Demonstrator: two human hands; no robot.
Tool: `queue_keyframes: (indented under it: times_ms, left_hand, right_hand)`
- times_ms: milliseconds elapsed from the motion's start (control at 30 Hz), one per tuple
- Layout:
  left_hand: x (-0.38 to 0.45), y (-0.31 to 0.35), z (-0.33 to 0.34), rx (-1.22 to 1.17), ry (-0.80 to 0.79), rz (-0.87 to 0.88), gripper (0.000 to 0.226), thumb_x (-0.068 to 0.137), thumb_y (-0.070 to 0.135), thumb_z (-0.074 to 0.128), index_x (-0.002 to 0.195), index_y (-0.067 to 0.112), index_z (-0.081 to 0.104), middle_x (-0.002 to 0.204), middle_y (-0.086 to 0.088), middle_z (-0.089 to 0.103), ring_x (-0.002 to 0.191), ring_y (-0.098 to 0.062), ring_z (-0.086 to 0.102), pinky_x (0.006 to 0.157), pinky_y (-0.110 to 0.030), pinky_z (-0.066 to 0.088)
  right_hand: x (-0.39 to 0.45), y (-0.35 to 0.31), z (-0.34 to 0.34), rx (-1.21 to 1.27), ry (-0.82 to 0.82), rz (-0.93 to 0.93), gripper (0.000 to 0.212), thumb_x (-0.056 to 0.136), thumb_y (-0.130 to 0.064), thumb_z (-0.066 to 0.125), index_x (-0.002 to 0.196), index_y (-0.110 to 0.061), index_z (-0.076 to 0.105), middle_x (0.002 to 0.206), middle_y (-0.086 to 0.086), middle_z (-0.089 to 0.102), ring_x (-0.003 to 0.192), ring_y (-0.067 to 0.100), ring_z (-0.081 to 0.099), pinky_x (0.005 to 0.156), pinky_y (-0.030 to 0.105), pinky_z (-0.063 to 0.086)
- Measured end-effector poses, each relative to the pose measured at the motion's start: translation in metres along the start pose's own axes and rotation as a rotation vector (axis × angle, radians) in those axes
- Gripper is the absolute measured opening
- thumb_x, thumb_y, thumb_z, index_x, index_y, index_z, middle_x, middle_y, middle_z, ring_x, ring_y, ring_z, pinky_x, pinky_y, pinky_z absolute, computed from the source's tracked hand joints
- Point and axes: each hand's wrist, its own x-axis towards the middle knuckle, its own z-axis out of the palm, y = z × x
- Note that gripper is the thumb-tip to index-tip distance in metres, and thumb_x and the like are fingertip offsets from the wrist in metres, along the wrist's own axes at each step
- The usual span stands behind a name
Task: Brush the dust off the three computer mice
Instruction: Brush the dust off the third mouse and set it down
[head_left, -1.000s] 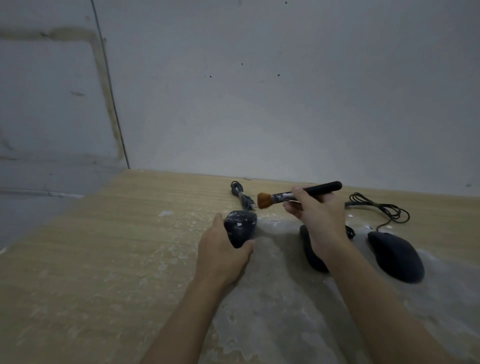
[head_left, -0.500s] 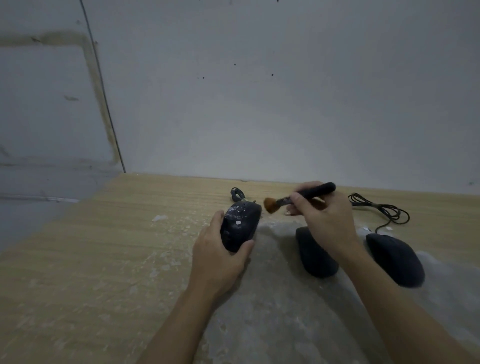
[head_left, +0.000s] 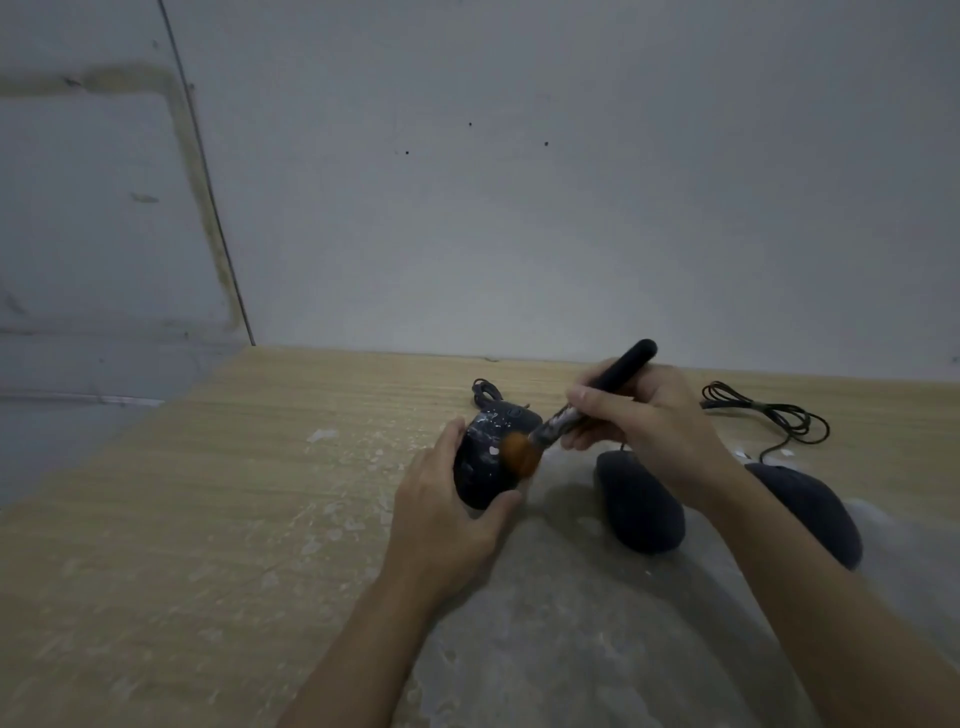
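Bristles of the brush (head_left: 574, 415), pinched in the right hand (head_left: 641, 415), touch the dusty mouse (head_left: 485, 457), its length pointing away, clasped by the left hand (head_left: 441, 514).

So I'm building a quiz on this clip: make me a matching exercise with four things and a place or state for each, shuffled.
Things:
1. speckled mouse
2. brush
3. middle mouse
4. coiled cable

States:
A. held in the right hand
B. lies near the wall, on the right
C. gripped by the left hand
D. rests on the table, untouched

Pairs: 1-C, 2-A, 3-D, 4-B
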Motion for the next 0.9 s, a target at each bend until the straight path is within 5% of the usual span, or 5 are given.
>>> queue_keyframes:
  times_ms: [467, 567, 667, 767, 900]
  left_hand:
    - [0.000, -0.002, 0.001, 0.046, -0.013, 0.090, 0.083, 0.070, 0.039, 0.072, 0.140, 0.014, 0.036, 0.119, -0.006, 0.054, 0.102, -0.006, 0.040, 0.086, -0.016, 0.030]
    - [0.000, -0.002, 0.000, 0.065, -0.038, 0.096, 0.083, 0.068, 0.041, 0.067, 0.140, 0.015, 0.035, 0.120, -0.005, 0.053, 0.103, -0.008, 0.041, 0.086, -0.012, 0.029]
    - [0.000, -0.002, 0.000, 0.073, -0.027, 0.126, 0.080, 0.068, 0.040, 0.067, 0.138, 0.014, 0.038, 0.115, -0.005, 0.054, 0.098, -0.009, 0.043, 0.077, 0.000, 0.028]
    - [0.000, -0.002, 0.000, 0.082, -0.042, 0.138, 0.082, 0.070, 0.039, 0.069, 0.140, 0.014, 0.035, 0.119, -0.003, 0.052, 0.100, -0.004, 0.039, 0.079, 0.006, 0.025]
    - [0.000, 0.000, 0.000, 0.091, -0.040, 0.146, 0.082, 0.067, 0.042, 0.063, 0.139, 0.015, 0.037, 0.116, -0.003, 0.054, 0.098, -0.004, 0.039, 0.079, 0.003, 0.028]
  right_hand:
    - [-0.002, -0.009, 0.015, -0.015, -0.068, -0.003, 0.005, 0.082, -0.004, 0.063, 0.077, -0.003, 0.062, 0.069, 0.014, 0.067, 0.056, 0.023, 0.067, 0.057, 0.027, 0.057]
    - [0.000, -0.008, 0.018, -0.071, 0.085, -0.065, 0.007, 0.082, -0.008, 0.065, 0.075, -0.006, 0.064, 0.072, 0.015, 0.069, 0.061, 0.025, 0.069, 0.062, 0.033, 0.059]
    - [-0.003, -0.007, 0.027, -0.024, -0.024, -0.035, 0.005, 0.082, -0.009, 0.066, 0.078, -0.006, 0.065, 0.073, 0.013, 0.069, 0.063, 0.025, 0.070, 0.065, 0.035, 0.060]
    - [-0.002, -0.006, 0.029, -0.117, 0.216, -0.105, 0.010, 0.084, -0.013, 0.064, 0.076, -0.018, 0.064, 0.074, 0.002, 0.069, 0.066, 0.016, 0.071, 0.066, 0.027, 0.059]
    - [-0.001, -0.004, 0.027, -0.002, 0.133, -0.034, 0.013, 0.084, -0.008, 0.064, 0.073, -0.015, 0.064, 0.072, 0.005, 0.069, 0.062, 0.021, 0.071, 0.064, 0.028, 0.060]
